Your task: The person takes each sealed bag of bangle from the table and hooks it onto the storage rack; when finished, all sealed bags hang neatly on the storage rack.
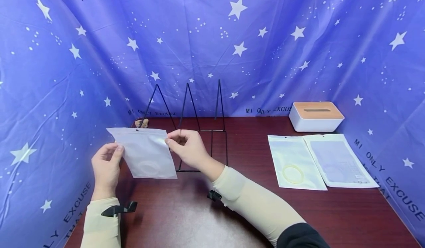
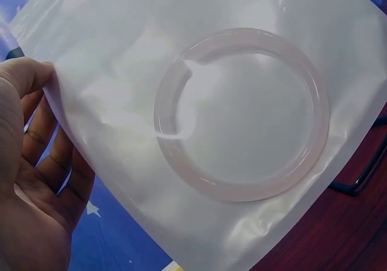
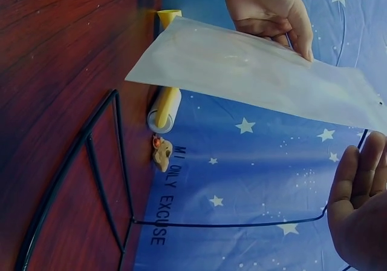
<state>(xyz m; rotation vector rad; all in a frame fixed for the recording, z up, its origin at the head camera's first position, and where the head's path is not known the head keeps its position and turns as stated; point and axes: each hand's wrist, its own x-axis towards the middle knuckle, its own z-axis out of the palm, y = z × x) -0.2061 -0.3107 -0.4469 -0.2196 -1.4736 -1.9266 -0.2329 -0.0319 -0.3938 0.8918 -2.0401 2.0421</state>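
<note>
A white zip bag (image 1: 146,154) hangs between both hands at the left of the table. Through its clear front shows a pale pink ring (image 2: 242,189), like a bangle, lying flat inside. My left hand (image 1: 107,166) pinches the bag's left edge between thumb and fingers. At the upper right edge, my right hand (image 1: 190,148) pinches it with thumb and forefinger. The right wrist view shows the bag nearly edge-on, the left hand beyond it. Behind the bag stands a black wire rack (image 1: 212,131) with several pointed uprights, its left part hidden by the bag.
At the right lie two similar bags, one with a yellowish ring (image 1: 293,174) and one large printed bag (image 1: 342,163). A tissue box (image 1: 315,119) with a wooden lid stands behind them. A small tan figure (image 3: 161,156) and a white-and-yellow cylinder (image 3: 164,111) sit by the starry curtain.
</note>
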